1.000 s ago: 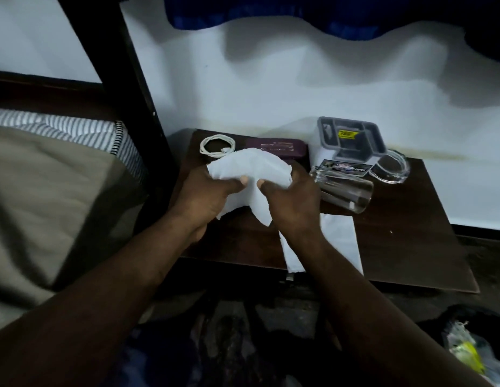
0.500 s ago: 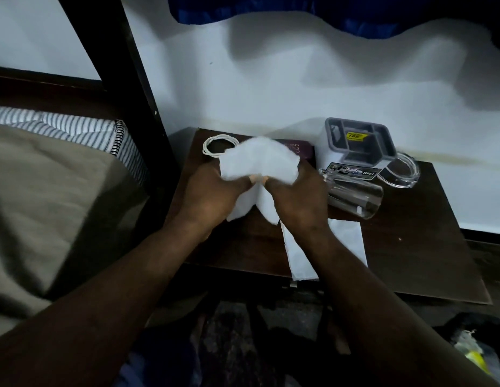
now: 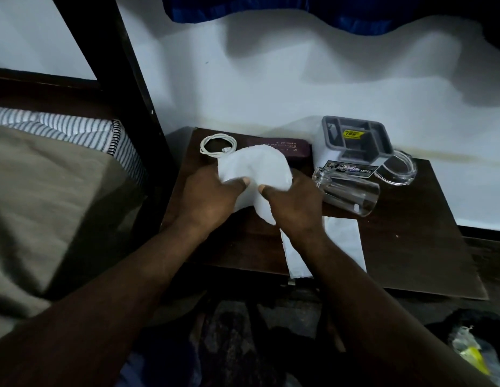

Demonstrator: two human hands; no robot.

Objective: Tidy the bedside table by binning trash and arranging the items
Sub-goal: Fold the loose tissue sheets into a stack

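So I've got a crumpled white tissue [image 3: 254, 169] bunched up between both hands, held just above the back-left part of the bedside table [image 3: 410, 247]. My left hand [image 3: 206, 196] grips its left side, thumb pressed into the paper and fingers curled under it. My right hand [image 3: 293, 202] pinches the right side the same way, thumb on top. The two thumbs are close together but not touching. A tail of the tissue hangs down between my wrists.

Under my right wrist a second tissue [image 3: 343, 241] lies flat on the table, its near end poking over the front edge. Just right of my right hand a clear glass [image 3: 346, 195] lies on its side, mouth toward the right. Behind it sits a white box [image 3: 355, 138] with a grey divided top and a yellow sticker inside, plus a printed card [image 3: 350, 169] at its foot. A clear round dish [image 3: 396, 169] sits just right of the box; might be an ashtray, too dim to say.

At the back there's a coiled white cable [image 3: 218, 145], and beside it a maroon case [image 3: 282, 148], partly hidden behind the tissue.

The bed [image 3: 47, 205] is on my left, and on the floor at far right there's a dark bag [image 3: 452, 319] with some wrappers in it.
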